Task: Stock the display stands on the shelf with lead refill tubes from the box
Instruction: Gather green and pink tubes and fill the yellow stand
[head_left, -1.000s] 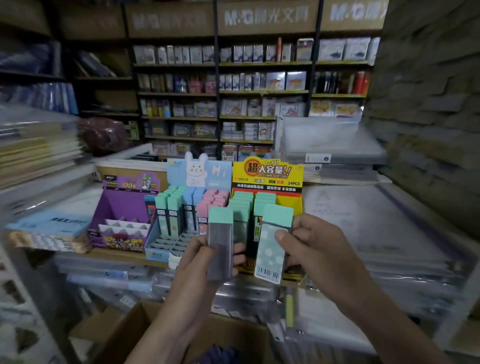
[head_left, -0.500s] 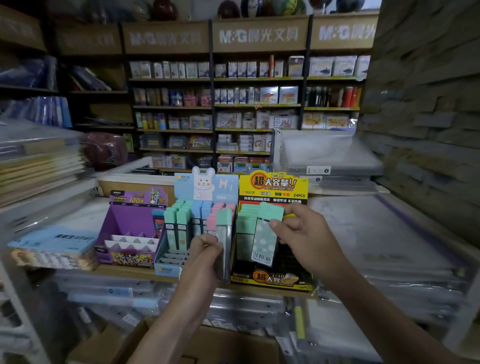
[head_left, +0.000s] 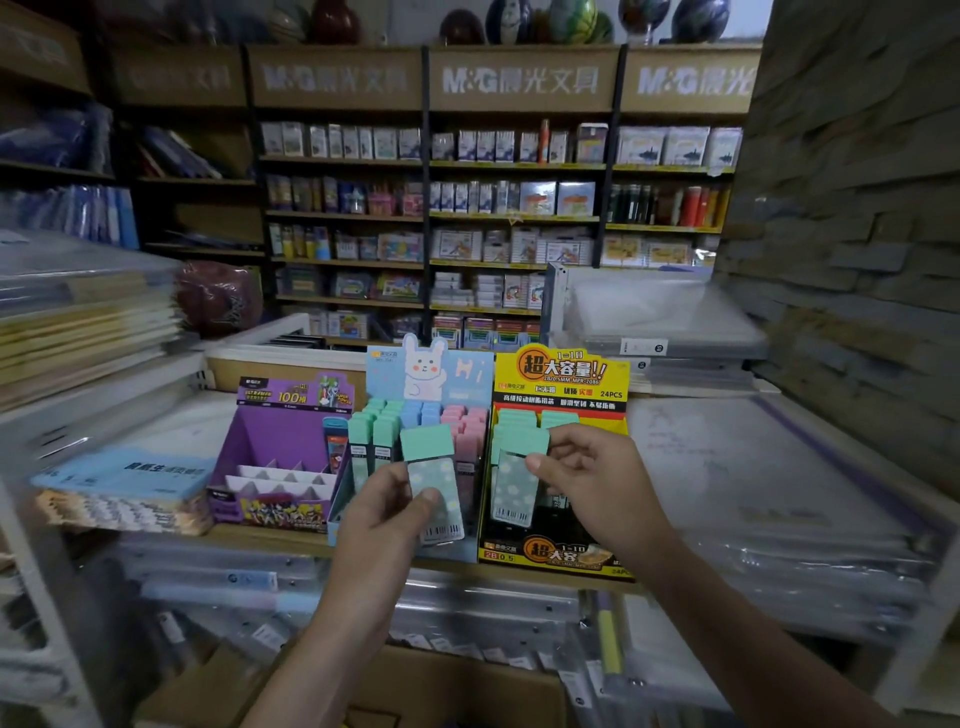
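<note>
Head view. Our left hand (head_left: 384, 512) pinches one mint-capped refill tube (head_left: 434, 467) upright in front of the blue rabbit stand (head_left: 431, 364). Our right hand (head_left: 597, 478) pinches a second tube (head_left: 514, 478) near its cap, just over the front slots of the yellow stand (head_left: 561, 374).

Both tubes stand vertical, barcode end down. The right hand is nearer an open slot, so we judge a straight push down comes next. The cardboard box (head_left: 467, 686) sits below the shelf, between our arms.

Readable: "24PCS", "1=10", "2B" on yellow; "Hi" on blue; "100" on the purple stand (head_left: 291, 436); "M&G" on the far signs.
</note>
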